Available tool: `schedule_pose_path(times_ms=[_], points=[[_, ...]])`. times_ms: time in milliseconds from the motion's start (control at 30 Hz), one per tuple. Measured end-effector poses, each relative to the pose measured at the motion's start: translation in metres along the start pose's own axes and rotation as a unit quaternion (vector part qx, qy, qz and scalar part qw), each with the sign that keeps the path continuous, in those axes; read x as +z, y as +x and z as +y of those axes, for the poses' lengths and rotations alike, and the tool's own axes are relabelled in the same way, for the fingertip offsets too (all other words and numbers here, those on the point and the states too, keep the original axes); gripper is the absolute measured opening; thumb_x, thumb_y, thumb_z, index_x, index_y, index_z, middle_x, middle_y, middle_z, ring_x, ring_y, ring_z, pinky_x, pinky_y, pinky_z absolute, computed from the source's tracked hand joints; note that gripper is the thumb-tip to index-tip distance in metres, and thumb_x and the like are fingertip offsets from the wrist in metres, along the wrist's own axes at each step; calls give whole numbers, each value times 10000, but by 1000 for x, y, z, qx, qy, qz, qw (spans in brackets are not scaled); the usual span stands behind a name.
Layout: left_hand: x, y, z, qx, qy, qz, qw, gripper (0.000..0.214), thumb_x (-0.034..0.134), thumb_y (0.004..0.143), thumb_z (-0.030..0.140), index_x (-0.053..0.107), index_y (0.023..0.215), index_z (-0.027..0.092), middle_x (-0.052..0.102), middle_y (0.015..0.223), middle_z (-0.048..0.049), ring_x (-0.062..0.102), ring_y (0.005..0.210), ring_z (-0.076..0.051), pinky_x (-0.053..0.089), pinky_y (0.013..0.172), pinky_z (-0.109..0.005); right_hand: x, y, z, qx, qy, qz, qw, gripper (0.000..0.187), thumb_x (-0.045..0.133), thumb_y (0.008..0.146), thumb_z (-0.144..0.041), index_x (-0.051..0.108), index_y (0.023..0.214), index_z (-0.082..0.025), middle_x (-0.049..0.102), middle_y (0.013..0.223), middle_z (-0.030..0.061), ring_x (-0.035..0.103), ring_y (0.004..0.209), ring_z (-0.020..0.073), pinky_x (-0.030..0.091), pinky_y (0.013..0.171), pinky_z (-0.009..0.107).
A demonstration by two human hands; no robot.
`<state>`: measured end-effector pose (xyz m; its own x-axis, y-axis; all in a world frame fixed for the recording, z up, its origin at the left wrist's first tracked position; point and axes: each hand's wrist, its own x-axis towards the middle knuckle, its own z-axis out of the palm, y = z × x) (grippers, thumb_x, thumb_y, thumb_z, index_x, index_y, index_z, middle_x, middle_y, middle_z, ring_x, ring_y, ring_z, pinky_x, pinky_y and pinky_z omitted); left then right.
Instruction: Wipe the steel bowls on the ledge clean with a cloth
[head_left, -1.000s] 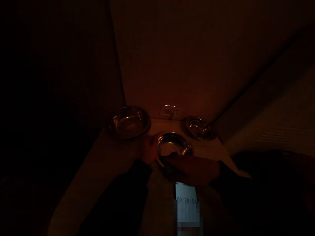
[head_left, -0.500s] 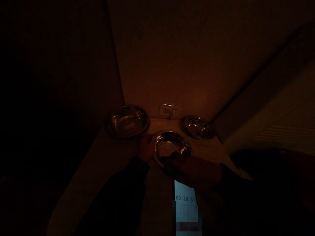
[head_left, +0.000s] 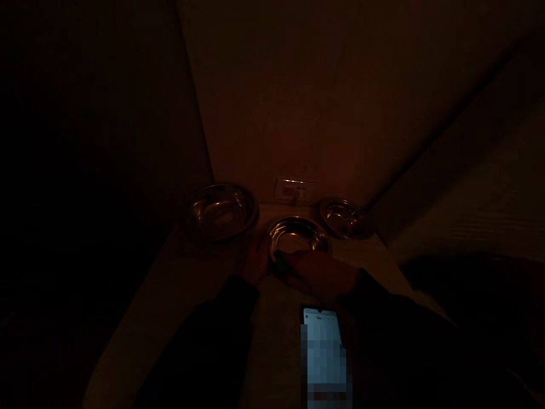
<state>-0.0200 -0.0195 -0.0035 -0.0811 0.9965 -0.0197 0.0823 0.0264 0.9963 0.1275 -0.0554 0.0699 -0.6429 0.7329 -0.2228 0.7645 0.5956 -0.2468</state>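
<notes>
In the dim light a round steel bowl (head_left: 293, 241) stands at the middle of the wooden table, in front of the wall. My left hand (head_left: 254, 262) is at its left rim, the fingers dark but seemingly closed on the edge. Across the near rim lies my right hand (head_left: 317, 272), its fingers closed round a dark greenish pad (head_left: 281, 264) that presses against the bowl's near-left side. The hand hides the bowl's front part. Too little light falls here to show the pad's exact kind.
A larger steel bowl (head_left: 221, 215) stands at the back left, and a steel dish (head_left: 346, 218) at the back right. A wall socket (head_left: 294, 190) with a plug is behind. A lit phone (head_left: 322, 335) lies on the table (head_left: 272, 341) near me.
My right hand with the pad has moved up and slightly left along the near rim. The bowl has shifted a little away from me. The phone's top edge is uncovered and its display differs.
</notes>
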Motion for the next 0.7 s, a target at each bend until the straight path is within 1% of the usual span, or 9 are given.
schedule_pose_path(times_ms=[67, 167, 300, 367, 467, 567, 633, 700], points=[[0, 1, 1, -19, 6, -5, 1000, 301, 461, 828, 357, 709, 827, 186, 733, 838, -59, 660, 873, -225, 496, 806, -324, 2, 7, -2, 16, -9, 10, 1000, 381, 397, 928, -353, 523, 1185, -101, 688, 947, 162, 662, 817, 268, 457, 663, 333], [-1, 3, 4, -24, 9, 6, 1000, 279, 451, 822, 278, 713, 855, 190, 731, 974, -65, 636, 986, -224, 458, 910, -331, 8, 14, -7, 47, -21, 32, 998, 422, 349, 947, -386, 507, 1202, -90, 684, 937, 183, 661, 817, 297, 457, 662, 362], [-1, 3, 5, -35, 13, 21, 999, 279, 458, 813, 263, 713, 872, 168, 734, 968, -70, 634, 979, -236, 447, 935, -367, 13, 13, -14, 69, -21, 45, 996, 448, 273, 975, -400, 497, 1206, -89, 675, 965, 197, 655, 857, 312, 455, 682, 376], [-1, 2, 5, -33, 11, 21, 999, 286, 468, 813, 266, 711, 909, 149, 735, 972, -75, 639, 974, -235, 446, 938, -372, 11, 7, -12, 63, -11, 34, 997, 424, 284, 978, -396, 497, 1210, -112, 670, 1007, 181, 654, 876, 290, 455, 689, 354], [0, 1, 3, -17, -12, 22, 1000, 314, 469, 820, 265, 701, 981, 128, 729, 1030, -87, 639, 998, -228, 453, 933, -357, 3, -6, -4, 39, 8, 0, 999, 370, 331, 974, -390, 516, 1202, -165, 667, 1047, 133, 656, 882, 232, 454, 700, 303], [2, 3, -1, 6, -49, -2, 999, 349, 478, 832, 303, 690, 1049, 130, 709, 1107, -93, 629, 1045, -230, 448, 949, -357, -5, -16, 3, 20, 24, -34, 999, 333, 389, 961, -375, 541, 1187, -184, 675, 1029, 101, 655, 873, 199, 453, 716, 275], [3, 4, -5, 16, -64, -23, 998, 370, 472, 842, 323, 676, 1097, 149, 686, 1168, -82, 612, 1090, -228, 432, 977, -363, -6, -16, 2, 25, 29, -41, 998, 324, 403, 956, -373, 558, 1167, -181, 679, 1017, 101, 654, 866, 196, 453, 721, 274], [4, 5, -7, 15, -57, -28, 998, 379, 459, 849, 326, 670, 1108, 148, 676, 1187, -86, 602, 1110, -233, 414, 999, -375, -4, -8, -5, 43, 26, -30, 998, 342, 385, 960, -381, 566, 1153, -163, 680, 1012, 121, 654, 870, 211, 454, 726, 289]])
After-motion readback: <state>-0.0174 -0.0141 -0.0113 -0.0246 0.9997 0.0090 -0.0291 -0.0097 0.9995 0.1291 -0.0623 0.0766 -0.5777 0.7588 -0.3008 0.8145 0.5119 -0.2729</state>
